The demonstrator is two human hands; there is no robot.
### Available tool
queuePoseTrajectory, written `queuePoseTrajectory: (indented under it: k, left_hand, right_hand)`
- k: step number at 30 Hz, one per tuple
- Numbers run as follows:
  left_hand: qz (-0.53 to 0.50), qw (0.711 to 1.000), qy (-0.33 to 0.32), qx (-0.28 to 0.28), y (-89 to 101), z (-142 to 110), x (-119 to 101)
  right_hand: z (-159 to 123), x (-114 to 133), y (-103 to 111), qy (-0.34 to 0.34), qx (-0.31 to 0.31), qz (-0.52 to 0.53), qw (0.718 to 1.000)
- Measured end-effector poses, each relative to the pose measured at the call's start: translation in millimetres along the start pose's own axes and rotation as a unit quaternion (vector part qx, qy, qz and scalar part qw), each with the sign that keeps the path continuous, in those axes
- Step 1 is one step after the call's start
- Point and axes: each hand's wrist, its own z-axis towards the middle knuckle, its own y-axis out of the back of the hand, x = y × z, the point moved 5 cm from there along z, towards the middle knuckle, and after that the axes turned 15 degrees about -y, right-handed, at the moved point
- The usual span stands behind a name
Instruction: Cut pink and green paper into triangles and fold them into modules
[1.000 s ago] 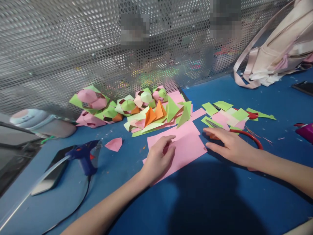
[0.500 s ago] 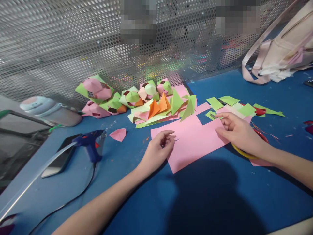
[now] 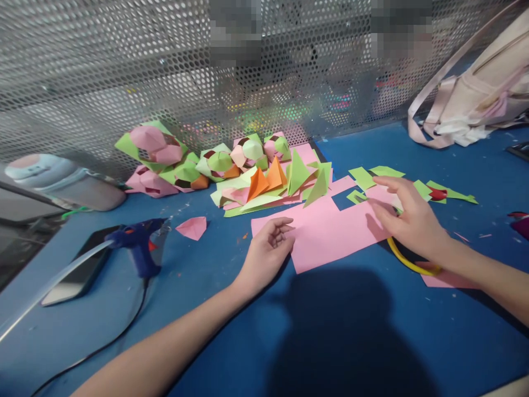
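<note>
Over a blue table (image 3: pixel 231 353), the left hand (image 3: pixel 270 245) bends across the left end of a pink sheet (image 3: pixel 330 237), fingers loosely curled and narrowly parted from the thumb; whether it pinches the paper cannot be told. The sheet has shifted rightward within the last second, its right end now by the right hand (image 3: pixel 407 215), which reaches in with thumb and forefinger wide apart and nothing seen gripped, a change that appears to bring the paper within both hands' reach. Beyond lie green scraps (image 3: pixel 362 178), right, and folded paper shapes (image 3: pixel 221 161), left.
</note>
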Motion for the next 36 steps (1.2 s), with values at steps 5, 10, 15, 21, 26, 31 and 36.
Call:
queuePoseTrajectory:
  k: [5,10,15,21,26,31,36]
  left_hand:
    - [-0.015,1.000,0.002,0.022,-9.6,-3.7,-2.4]
    - [-0.042,0.998,0.001,-0.050,-2.6,-4.4,-4.0]
    - [-0.114,0.987,0.045,-0.105,-2.5,-10.1,-1.2]
    - [-0.226,0.967,0.119,-0.022,-35.1,-38.4,-17.4]
    - [-0.231,0.944,0.157,0.173,-51.2,-50.7,-28.0]
    - [-0.192,0.975,0.110,0.015,-30.6,-18.2,-13.6]
    - [-0.235,0.961,0.146,-0.009,-28.1,-10.7,-5.9]
  right_hand:
    - [-16.0,16.6,-15.3,0.129,0.076,-0.078,0.986]
    - [-11.6,15.6,-8.8,0.059,0.061,-0.006,0.996]
    - [-21.5,7.1,-24.3,-0.232,0.290,0.225,0.901]
    - [-39.8,11.2,-50.0,-0.341,0.352,0.409,0.770]
    - [-31.2,4.2,-41.1,-0.307,0.377,0.338,0.806]
    - [-31.1,3.4,-31.9,-0.270,0.474,0.198,0.814]
    - [-28.2,8.6,-26.9,-0.219,0.499,0.042,0.837]
